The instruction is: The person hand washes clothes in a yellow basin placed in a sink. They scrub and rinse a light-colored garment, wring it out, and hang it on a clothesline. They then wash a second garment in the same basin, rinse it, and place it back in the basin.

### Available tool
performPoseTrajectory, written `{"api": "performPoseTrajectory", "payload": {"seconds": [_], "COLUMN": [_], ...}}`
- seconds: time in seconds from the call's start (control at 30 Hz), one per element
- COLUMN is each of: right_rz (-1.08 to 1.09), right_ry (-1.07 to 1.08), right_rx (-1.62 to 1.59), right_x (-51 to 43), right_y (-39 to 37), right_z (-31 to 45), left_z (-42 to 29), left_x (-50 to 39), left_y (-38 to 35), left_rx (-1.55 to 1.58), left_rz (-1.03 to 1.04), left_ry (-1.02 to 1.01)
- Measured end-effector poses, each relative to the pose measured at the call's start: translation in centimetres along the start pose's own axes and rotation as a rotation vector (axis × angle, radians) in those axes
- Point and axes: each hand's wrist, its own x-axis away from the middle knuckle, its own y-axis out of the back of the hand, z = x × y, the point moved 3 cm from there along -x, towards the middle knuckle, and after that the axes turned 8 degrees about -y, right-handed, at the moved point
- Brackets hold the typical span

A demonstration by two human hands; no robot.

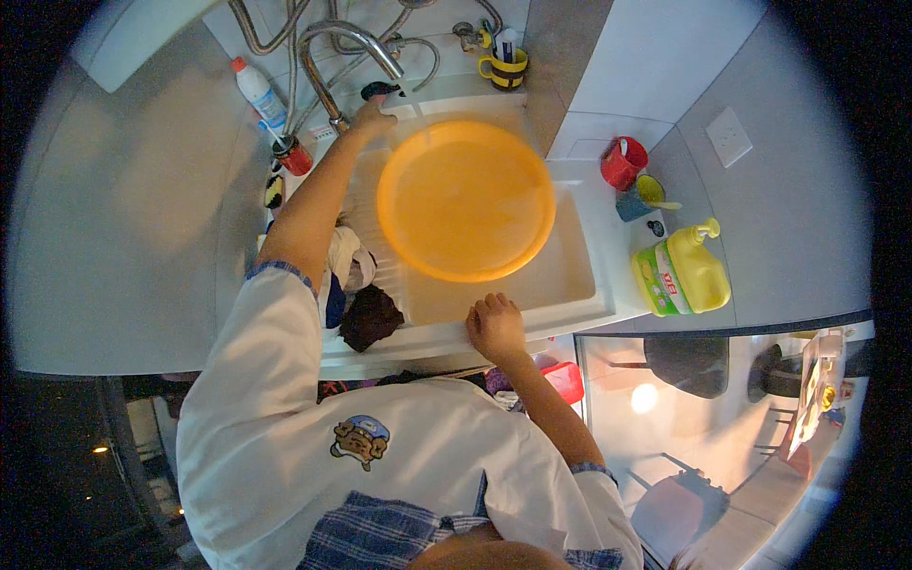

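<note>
An orange plastic basin stands in the white sink, tilted or level I cannot tell, and appears to hold water. A thin stream runs from the chrome gooseneck faucet towards its upper left rim. My left hand reaches past the faucet base, its fingers at a small black object on the back ledge; whether it grips this is unclear. With fingers curled, my right hand rests at the sink's front rim below the basin. Dark brown cloth and white clothing lie on the ribbed left side.
Along the left wall stand a white bottle with a red cap and a red cup. A yellow mug sits at the back. On the right ledge are a red cup, a dark cup and a yellow pump jug.
</note>
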Motion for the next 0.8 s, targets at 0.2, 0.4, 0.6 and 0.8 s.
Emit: {"api": "performPoseTrajectory", "payload": {"seconds": [0.2, 0.4, 0.6, 0.8], "right_rz": [-0.004, -0.013, -0.16, -0.138], "right_ry": [-0.023, -0.017, 0.067, -0.011], "right_rx": [0.022, 0.004, -0.134, 0.135], "right_x": [-0.2, -0.2, -3.4, -9.9], "right_y": [0.0, 0.0, 1.1, -2.9], "right_z": [0.3, 0.3, 0.3, -2.4], "left_z": [-1.7, -4.4, -8.1, -9.9], "left_x": [0.7, 1.3, 7.0, 18.3], "left_y": [0.9, -0.5, -0.4, 11.6], "left_rx": [-0.263, -0.391, -0.495, -0.32], "left_rz": [0.137, 0.138, 0.587, 0.387], "left_ry": [-0.234, -0.424, -0.581, -0.229]}}
